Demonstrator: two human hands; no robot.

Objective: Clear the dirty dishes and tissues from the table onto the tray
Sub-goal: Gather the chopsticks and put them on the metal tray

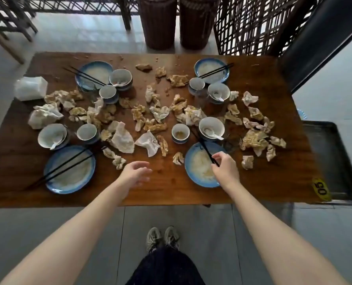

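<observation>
Chopsticks on the blue plate at 5 o'clock seem first: right hand pinches their near ends, left hand hovers loosely spread. Next, lift them to the tray at 3 o'clock.

Soft, even daylight comes from the far side, leaving a pale sheen on the far part of the table and the floor beyond. Shadows beside the bowls are faint. The wide lens bows the table's edges; the left hand is slightly blurred.
</observation>
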